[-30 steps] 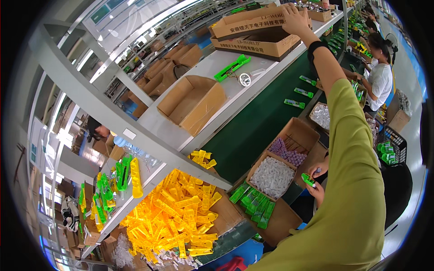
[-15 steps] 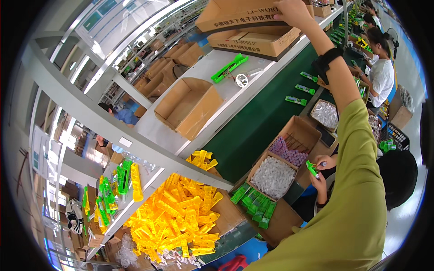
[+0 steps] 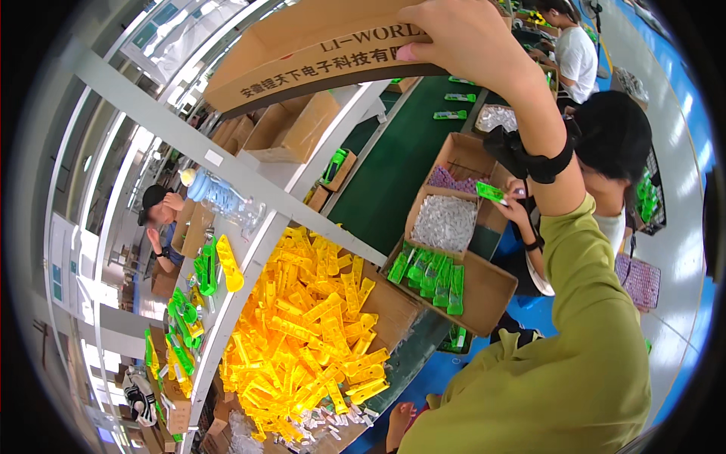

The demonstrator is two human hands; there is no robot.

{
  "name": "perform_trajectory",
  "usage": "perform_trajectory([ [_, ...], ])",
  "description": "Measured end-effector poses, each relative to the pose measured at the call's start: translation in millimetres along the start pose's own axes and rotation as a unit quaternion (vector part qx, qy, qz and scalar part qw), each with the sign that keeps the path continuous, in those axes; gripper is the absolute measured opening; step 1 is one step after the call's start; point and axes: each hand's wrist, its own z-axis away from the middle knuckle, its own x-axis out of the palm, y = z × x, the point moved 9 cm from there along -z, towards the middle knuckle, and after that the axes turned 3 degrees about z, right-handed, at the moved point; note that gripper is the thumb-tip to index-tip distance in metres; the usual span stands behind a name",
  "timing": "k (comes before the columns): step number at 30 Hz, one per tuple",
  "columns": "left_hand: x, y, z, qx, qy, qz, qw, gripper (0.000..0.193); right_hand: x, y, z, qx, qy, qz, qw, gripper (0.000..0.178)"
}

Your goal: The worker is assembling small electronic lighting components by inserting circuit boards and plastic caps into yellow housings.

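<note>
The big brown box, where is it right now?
In the head view the cardboard box is up at the top, gripped by the right hand, above the green conveyor belt.

The right arm wears an olive-green sleeve (image 3: pixel 575 303) pushed up the forearm and a black wristband (image 3: pixel 529 155).

Right hand (image 3: pixel 469 38) grips cardboard box (image 3: pixel 318 49) above conveyor belt (image 3: pixel 393 166). Plastic parts pile (image 3: pixel 310 333) below-left, near belt's left edge. Compartment box (image 3: pixel 454 227) on belt's right edge.
</note>
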Motion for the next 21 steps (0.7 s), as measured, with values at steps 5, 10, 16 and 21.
perform_trajectory([
  [5, -16.4, 20.0, -7.2, 0.061, -0.069, -0.071, 0.993, 0.020, -62.4, -58.5, 33.4, 0.000, -0.075, 0.078, 0.994, 0.022],
  [10, -12.4, 24.4, -9.8, 0.132, -0.135, -0.151, 0.970, 0.017, -160.3, -102.1, 51.4, -0.057, -0.085, 0.140, 0.985, 0.019],
  [16, -14.6, 76.5, 26.1, 0.198, -0.124, -0.085, 0.969, 0.025, -245.9, -141.3, 88.4, -0.071, -0.197, 0.120, 0.970, 0.018],
  [21, -51.9, 103.9, 92.7, 0.167, -0.089, 0.178, 0.966, 0.047, -272.4, -166.0, 173.7, -0.113, -0.198, -0.158, 0.961, 0.030],
])
